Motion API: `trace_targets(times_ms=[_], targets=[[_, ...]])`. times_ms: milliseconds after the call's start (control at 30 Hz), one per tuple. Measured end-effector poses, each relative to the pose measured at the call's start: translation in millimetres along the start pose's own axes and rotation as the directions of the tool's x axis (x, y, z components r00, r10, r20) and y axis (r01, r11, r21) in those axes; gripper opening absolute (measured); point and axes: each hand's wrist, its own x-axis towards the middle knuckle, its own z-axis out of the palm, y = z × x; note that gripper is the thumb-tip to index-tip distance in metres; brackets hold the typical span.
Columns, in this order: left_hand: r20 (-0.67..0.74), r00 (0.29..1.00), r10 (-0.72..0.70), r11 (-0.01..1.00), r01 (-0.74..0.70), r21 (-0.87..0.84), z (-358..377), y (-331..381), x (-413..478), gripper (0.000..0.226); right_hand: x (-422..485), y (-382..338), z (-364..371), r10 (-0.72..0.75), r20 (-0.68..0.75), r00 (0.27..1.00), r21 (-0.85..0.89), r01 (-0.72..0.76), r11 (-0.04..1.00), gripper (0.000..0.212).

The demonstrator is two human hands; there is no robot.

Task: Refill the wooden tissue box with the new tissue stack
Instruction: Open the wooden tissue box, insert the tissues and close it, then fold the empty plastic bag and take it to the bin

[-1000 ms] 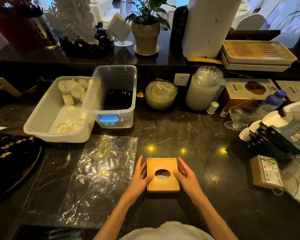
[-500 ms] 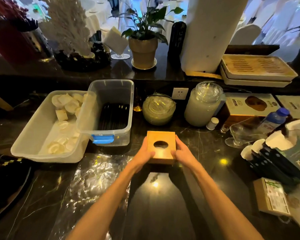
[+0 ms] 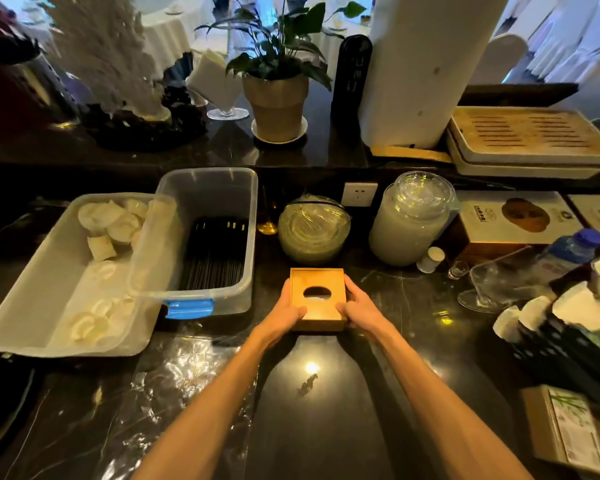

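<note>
The square wooden tissue box sits on the dark marble counter, far from me, just in front of a covered glass bowl. Its top has an oval opening, and white tissue shows inside it. My left hand grips the box's left side with the thumb on top. My right hand grips the right side the same way. Both arms are stretched out forward.
A clear bin of black items with a blue latch and a white tub stand to the left. The glass bowl and a lidded jar stand behind the box. Crinkled clear plastic wrap lies front left. Boxes and bottles crowd the right.
Both hands have carried the box away from me, from the counter's near edge to a spot close to the glass bowl. The grip on its sides has stayed the same.
</note>
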Motion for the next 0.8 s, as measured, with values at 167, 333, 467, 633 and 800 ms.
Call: trace_targets(times_ms=[167, 333, 467, 633, 800], targets=[[0.034, 0.998, -0.057, 0.998, 0.056, 0.004, -6.6, 11.8, -33.1, 0.087, -31.5, -0.3, 9.4, -0.046, -0.292, 0.955, -0.004, 0.047, 0.999, 0.066], [-0.014, 0.999, -0.052, 0.996, 0.053, 0.075, -82.5, -29.4, -116.7, 0.030, -85.2, 31.5, 65.8, -0.087, -0.478, 0.874, -0.041, 0.076, 0.996, 0.031], [-0.418, 0.888, -0.192, 0.967, 0.245, 0.077, -151.2, -102.4, -184.9, 0.011, -109.2, 75.6, 144.4, 0.205, -0.141, 0.968, 0.098, -0.193, 0.976, 0.017], [-0.639, 0.704, -0.310, 0.778, 0.574, 0.255, -187.2, -169.2, -229.2, 0.051, -114.6, 96.3, 207.0, 0.350, -0.047, 0.936, 0.120, -0.342, 0.932, 0.008], [-0.560, 0.742, -0.368, 0.893, 0.451, 0.011, -197.0, -180.2, -230.5, 0.044, -111.8, 90.5, 242.4, 0.370, -0.074, 0.926, 0.047, -0.367, 0.929, 0.006]])
